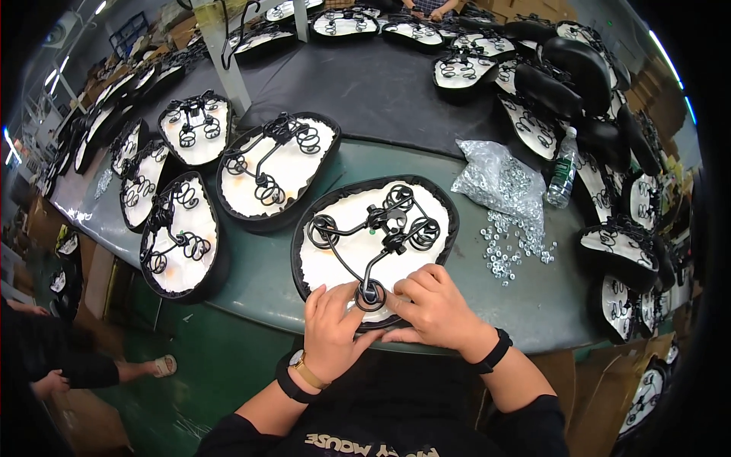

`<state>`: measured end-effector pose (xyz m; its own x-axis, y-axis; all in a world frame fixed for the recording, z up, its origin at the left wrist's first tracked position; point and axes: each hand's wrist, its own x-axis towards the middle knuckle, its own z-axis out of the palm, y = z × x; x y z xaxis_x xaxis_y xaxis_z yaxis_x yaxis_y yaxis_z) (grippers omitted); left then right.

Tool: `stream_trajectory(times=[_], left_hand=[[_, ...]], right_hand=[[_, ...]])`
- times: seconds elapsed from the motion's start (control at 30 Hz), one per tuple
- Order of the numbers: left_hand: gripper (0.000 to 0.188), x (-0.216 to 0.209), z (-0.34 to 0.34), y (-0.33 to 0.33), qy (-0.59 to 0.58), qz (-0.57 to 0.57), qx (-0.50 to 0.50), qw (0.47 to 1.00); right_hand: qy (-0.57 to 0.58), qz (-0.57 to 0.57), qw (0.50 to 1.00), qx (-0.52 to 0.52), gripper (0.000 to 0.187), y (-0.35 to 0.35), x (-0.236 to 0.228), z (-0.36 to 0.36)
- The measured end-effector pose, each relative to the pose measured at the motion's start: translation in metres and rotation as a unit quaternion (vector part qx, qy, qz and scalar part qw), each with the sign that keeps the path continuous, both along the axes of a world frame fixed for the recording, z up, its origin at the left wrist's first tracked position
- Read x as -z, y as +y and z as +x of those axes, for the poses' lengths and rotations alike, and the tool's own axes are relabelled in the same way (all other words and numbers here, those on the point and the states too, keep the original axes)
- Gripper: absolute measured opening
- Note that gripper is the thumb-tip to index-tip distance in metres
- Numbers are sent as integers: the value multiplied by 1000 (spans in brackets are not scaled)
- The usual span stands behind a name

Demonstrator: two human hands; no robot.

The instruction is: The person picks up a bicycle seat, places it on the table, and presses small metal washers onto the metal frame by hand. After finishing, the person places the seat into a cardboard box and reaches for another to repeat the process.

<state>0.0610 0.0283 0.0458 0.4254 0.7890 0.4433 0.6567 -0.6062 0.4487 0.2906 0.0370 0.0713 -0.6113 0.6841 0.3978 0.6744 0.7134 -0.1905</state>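
Observation:
A bicycle saddle (346, 263) lies upside down in front of me at the table's near edge, its white underside up and its black cover folded over the rim. A black wire frame with coil springs (396, 221) sits on it. My left hand (329, 331) grips the near end, its fingers at the left of the near coil spring (371, 295) and its thumb at the rim. From the right, my right hand (435, 308) closes on the same end, fingers bent beside that spring. Whether a small part is between the fingertips is hidden.
Beyond the saddle, right, lie a clear plastic bag of nuts (499, 179) and loose metal nuts (510, 247). A plastic bottle (563, 169) stands by piled saddles (620, 251). More upturned saddles (183, 244) sit left, near a metal post (228, 72). Another person's leg (137, 371) shows lower left.

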Motion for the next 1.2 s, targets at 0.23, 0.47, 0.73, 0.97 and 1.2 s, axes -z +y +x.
stream_trajectory(times=[0.23,0.47,0.73,0.97,1.2], left_hand=[[59,2,0,-1,-9,5,13,1000],[57,3,0,-2,-2,7,11,1000],[59,7,-1,-3,6,24,13,1000],[61,7,1,-5,4,26,2,1000],[62,8,1,-5,-14,20,7,1000]], right_hand=[[26,9,1000,-5,59,0,10,0],[-17,0,999,-27,63,6,3,2],[-67,10,998,2,67,7,2,0],[36,10,999,-3,62,1,13,1],[47,-13,998,-27,61,3,5,5]])
